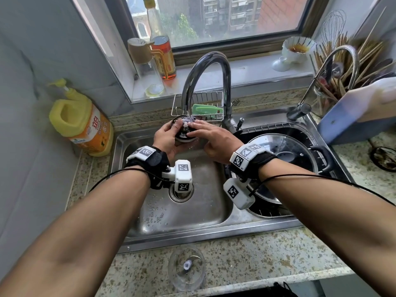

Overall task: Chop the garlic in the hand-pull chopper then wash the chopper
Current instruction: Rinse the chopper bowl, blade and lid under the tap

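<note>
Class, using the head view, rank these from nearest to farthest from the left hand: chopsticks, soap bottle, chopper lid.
1. Chopper lid: held in the left hand itself.
2. Soap bottle: off to the left.
3. Chopsticks: far right, at the back.
</note>
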{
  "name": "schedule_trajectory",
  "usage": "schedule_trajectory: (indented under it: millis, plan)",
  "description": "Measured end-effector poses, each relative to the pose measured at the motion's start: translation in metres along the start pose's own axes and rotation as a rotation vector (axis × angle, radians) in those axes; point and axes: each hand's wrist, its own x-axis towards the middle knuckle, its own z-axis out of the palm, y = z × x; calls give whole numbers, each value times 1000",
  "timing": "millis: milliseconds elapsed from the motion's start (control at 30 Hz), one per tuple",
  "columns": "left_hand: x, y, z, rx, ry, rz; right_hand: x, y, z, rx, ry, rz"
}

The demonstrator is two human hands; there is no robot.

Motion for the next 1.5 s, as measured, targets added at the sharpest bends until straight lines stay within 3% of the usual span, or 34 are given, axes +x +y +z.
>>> schedule_trajectory:
  millis: [100, 300, 500, 633, 833, 933, 1000, 1067, 1200, 1333, 1433, 1500]
  plan:
    - [1, 0, -2, 167, 71, 120, -5, 7, 6, 25, 112, 37]
    - [-4, 5, 4, 1063, 58, 552, -13, 17, 24, 82, 143, 156]
    - [-13, 1, 6, 1231, -35, 750, -13, 22, 18, 97, 94, 280]
    - [-15, 0, 2, 1169, -47, 800, -14, 20, 14, 99, 95, 290]
    - [-11, 5, 7, 1011, 31, 583, -13, 11, 14, 158, 136, 275]
    - [-13, 7, 16, 490, 94, 268, -13, 8, 15, 169, 161, 265]
    - [-16, 7, 19, 128, 48, 51, -13, 8, 14, 119, 169, 249]
    - [-18, 7, 19, -23, -7, -48, -14, 8, 13, 24, 168, 193]
    - [-19, 6, 18, -20, -106, -137, -11, 6, 15, -91, 65, 60]
    - [-16, 5, 12, 80, -163, -213, -1, 5, 18, -84, 23, 64]
    - [-12, 6, 8, 60, -162, -187, 5, 6, 18, -62, -6, 57]
    - [-8, 3, 9, 80, -117, -82, 5, 5, 19, 14, 27, 63]
